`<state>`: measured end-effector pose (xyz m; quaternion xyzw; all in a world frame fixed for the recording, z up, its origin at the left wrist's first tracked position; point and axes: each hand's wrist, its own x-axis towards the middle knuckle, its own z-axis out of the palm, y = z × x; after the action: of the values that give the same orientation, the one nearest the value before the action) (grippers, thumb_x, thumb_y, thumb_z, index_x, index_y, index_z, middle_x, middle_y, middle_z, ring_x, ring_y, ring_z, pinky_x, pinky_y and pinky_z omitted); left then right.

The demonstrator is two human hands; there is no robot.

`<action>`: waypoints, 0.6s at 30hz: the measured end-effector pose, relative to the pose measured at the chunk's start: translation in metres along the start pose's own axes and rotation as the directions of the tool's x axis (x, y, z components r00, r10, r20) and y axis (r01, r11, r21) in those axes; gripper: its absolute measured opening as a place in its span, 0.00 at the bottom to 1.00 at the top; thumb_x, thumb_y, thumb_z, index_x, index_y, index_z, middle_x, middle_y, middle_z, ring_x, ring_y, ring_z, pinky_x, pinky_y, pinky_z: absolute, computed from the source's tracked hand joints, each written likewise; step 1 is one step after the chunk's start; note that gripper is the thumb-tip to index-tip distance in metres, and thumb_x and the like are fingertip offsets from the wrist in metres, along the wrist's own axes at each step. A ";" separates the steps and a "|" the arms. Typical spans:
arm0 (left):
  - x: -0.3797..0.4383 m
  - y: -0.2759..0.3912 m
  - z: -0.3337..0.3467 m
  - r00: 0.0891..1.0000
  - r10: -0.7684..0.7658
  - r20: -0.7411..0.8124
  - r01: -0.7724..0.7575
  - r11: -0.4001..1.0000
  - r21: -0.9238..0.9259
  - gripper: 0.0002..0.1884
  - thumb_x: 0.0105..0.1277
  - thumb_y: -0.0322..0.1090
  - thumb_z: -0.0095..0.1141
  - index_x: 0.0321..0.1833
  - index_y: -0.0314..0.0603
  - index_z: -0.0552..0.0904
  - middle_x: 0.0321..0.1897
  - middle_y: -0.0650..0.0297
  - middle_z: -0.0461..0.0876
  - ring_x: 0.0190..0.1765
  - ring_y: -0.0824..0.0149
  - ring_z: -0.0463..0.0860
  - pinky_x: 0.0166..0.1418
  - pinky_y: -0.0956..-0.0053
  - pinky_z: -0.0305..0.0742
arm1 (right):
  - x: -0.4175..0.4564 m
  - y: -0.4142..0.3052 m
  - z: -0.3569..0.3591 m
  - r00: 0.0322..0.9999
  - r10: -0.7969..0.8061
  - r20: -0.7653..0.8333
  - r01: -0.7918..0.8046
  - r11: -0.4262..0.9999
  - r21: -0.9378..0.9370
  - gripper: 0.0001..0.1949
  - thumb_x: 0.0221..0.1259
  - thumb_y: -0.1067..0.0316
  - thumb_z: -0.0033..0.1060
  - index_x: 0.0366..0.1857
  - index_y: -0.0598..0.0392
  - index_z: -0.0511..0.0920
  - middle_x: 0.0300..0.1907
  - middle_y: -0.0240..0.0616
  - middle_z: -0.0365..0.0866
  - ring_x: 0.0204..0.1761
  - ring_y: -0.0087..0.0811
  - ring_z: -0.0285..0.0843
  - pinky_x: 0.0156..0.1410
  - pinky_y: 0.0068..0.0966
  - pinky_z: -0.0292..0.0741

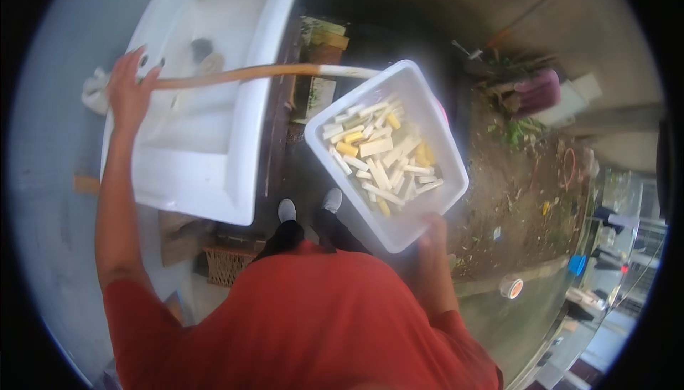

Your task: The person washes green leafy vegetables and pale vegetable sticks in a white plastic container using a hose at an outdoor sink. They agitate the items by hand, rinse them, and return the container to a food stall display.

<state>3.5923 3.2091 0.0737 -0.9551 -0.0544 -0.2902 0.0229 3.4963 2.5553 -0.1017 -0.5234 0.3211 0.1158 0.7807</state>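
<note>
My right hand (434, 235) grips the near rim of a white plastic tub (342, 106), which is tilted in the view. Inside lie many cut sticks and blocks (379, 149), mostly white with some yellow, apparently in water. My left hand (130, 88) is over the back ledge of a white sink (181, 176), at the near end of a brown hose (230, 75). What its fingers close on is hidden beneath the hand. Across the basin runs the hose, and its white end section (347, 71) reaches the tub's far rim.
A white cloth (96, 91) hangs behind the sink by the wall. Below are my shoes (287, 210) and a woven basket (230, 266). To the right lies bare soil (513, 213) with a purple container (539, 96), a small white bucket (511, 287) and a blue one (576, 265).
</note>
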 end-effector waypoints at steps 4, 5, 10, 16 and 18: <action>-0.015 -0.088 0.022 0.973 -0.066 0.221 0.057 0.997 0.046 0.23 0.64 0.38 0.60 0.61 0.43 0.75 0.60 0.50 0.74 0.63 0.49 0.72 0.66 0.62 0.65 | -0.022 -0.002 0.016 0.987 0.043 -0.155 0.007 0.952 0.307 0.26 0.44 0.75 0.50 0.54 0.72 0.68 0.44 0.53 0.74 0.46 0.50 0.76 0.55 0.44 0.75; -0.009 -0.092 0.023 0.950 -0.121 0.287 0.149 0.986 -0.076 0.20 0.64 0.37 0.59 0.59 0.40 0.77 0.57 0.49 0.76 0.60 0.49 0.74 0.64 0.63 0.66 | -0.022 -0.002 0.010 0.976 0.026 -0.216 0.037 0.959 0.282 0.27 0.44 0.75 0.50 0.54 0.71 0.68 0.45 0.53 0.74 0.47 0.50 0.76 0.56 0.44 0.75; 0.008 -0.130 0.026 0.922 0.026 0.386 0.057 0.978 -0.202 0.13 0.66 0.37 0.56 0.43 0.31 0.82 0.42 0.49 0.82 0.45 0.51 0.80 0.52 0.63 0.72 | 0.037 -0.012 -0.023 0.975 -0.060 -0.212 0.133 0.929 0.346 0.30 0.43 0.74 0.52 0.58 0.68 0.63 0.50 0.50 0.70 0.57 0.49 0.70 0.66 0.46 0.68; 0.038 -0.098 0.025 0.864 -0.228 0.449 0.093 0.949 0.302 0.25 0.69 0.53 0.49 0.32 0.33 0.82 0.31 0.46 0.81 0.38 0.44 0.79 0.42 0.55 0.71 | 0.076 0.007 0.021 0.958 -0.162 -0.239 0.265 0.819 0.510 0.19 0.51 0.79 0.50 0.50 0.63 0.75 0.51 0.50 0.75 0.52 0.47 0.74 0.58 0.42 0.74; 0.047 -0.097 0.028 0.847 -0.262 0.462 0.097 0.932 0.350 0.25 0.69 0.54 0.48 0.31 0.34 0.82 0.31 0.47 0.81 0.38 0.44 0.79 0.42 0.55 0.71 | 0.098 0.040 0.005 0.936 -0.286 -0.204 0.339 0.885 0.319 0.19 0.51 0.77 0.50 0.50 0.62 0.75 0.52 0.50 0.75 0.52 0.48 0.74 0.57 0.42 0.74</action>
<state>3.6347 3.3116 0.0779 -0.9719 -0.1939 -0.0208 0.1317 3.5532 2.5618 -0.1911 -0.4285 0.3059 -0.1106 0.8430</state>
